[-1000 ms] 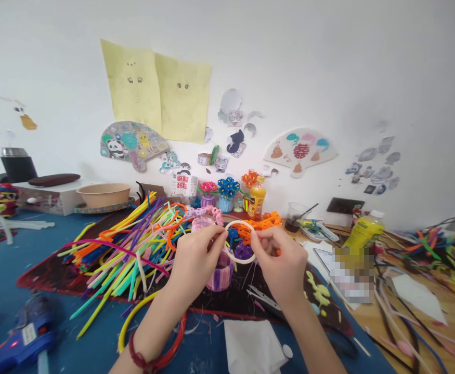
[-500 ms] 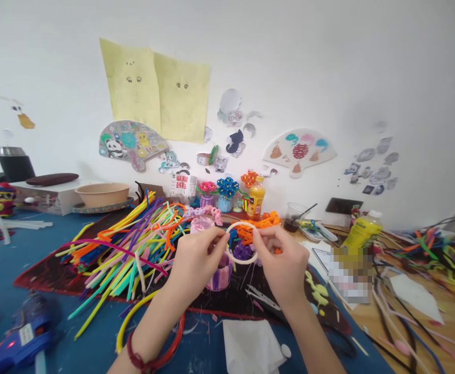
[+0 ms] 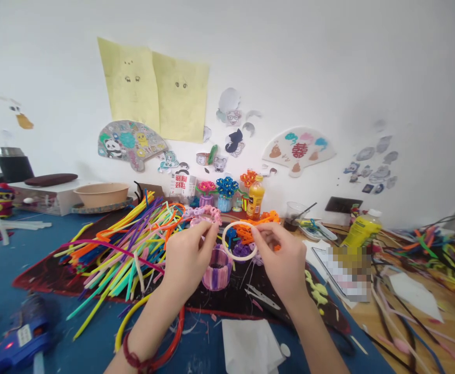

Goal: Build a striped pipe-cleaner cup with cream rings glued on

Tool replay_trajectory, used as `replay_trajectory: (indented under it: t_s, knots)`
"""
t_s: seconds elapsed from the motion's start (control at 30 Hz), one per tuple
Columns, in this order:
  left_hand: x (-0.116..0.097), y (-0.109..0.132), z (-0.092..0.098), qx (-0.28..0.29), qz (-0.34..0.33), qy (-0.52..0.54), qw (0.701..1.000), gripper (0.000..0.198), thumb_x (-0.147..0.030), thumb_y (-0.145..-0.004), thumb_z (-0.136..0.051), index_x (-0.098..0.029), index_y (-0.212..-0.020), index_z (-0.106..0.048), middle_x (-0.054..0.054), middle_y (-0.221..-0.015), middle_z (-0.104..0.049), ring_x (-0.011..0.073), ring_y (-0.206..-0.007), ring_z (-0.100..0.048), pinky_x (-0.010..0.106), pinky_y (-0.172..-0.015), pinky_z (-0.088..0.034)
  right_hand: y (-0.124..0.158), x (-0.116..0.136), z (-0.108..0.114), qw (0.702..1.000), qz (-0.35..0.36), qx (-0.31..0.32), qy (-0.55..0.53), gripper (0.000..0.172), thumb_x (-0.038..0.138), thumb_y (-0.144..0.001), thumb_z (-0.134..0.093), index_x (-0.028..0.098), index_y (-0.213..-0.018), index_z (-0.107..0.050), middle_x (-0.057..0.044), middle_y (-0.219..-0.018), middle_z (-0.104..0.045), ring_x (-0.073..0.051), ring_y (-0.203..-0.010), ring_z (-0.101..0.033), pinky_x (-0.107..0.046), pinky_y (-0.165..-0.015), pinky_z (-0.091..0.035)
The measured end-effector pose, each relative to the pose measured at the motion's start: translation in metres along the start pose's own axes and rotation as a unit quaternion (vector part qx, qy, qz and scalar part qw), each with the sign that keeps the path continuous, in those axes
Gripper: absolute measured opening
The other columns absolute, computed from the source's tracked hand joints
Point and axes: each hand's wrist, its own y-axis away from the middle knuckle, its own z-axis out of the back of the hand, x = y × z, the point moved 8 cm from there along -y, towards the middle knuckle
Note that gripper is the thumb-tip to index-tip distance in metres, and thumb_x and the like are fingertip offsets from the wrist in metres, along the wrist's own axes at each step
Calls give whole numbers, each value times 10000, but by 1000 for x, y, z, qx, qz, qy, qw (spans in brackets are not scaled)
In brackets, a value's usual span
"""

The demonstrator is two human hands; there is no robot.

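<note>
The one camera sits on the person's head and looks forward and a little down. It sees the left hand [image 3: 188, 254] and right hand [image 3: 284, 254] from behind, quite near, in the middle. Its view is wide, with the table [image 3: 11, 262] low down and the wall [image 3: 309, 62] facing it, farther back.

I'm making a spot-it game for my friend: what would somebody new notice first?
Probably the heap of colourful fuzzy stems, left of centre. Next, the cream ring held near the middle by the right hand. Two yellow sheets with drawn eyes hang upper left on the white wall.
</note>
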Motion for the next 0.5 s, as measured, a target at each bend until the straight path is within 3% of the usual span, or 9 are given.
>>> replay_trajectory:
  t_s: [0.17,0.33,0.5]
  knots:
    - [-5,1,-7,35,-22,32,999,283,-296,-928,-518,-194,-692,-637,-60,-477,-569,86,-416,-500,205,-487,-317,0,2,-7,999,13,38,-8,144,249,-870,-633,184,-744,-659,11,-628,-638,-128,-515,-555,-246,-515,-458]
    - [-13,4,-13,64,-61,56,994,277,-258,-927,-532,-184,-674,-616,-48,-530,-613,88,-479,-560,197,-538,-354,1,5,-7,999,22,36,1,161,232,-866,-631,181,-714,-649,27,-592,-574,-118,-501,-513,-234,-500,-423]
    - [-14,6,-15,70,-72,44,994,278,-255,-937,-524,-176,-688,-619,-38,-546,-606,89,-482,-531,203,-532,-346,1,6,-7,999,12,37,-11,167,241,-857,-640,180,-702,-644,29,-573,-567,-115,-490,-500,-223,-483,-417]
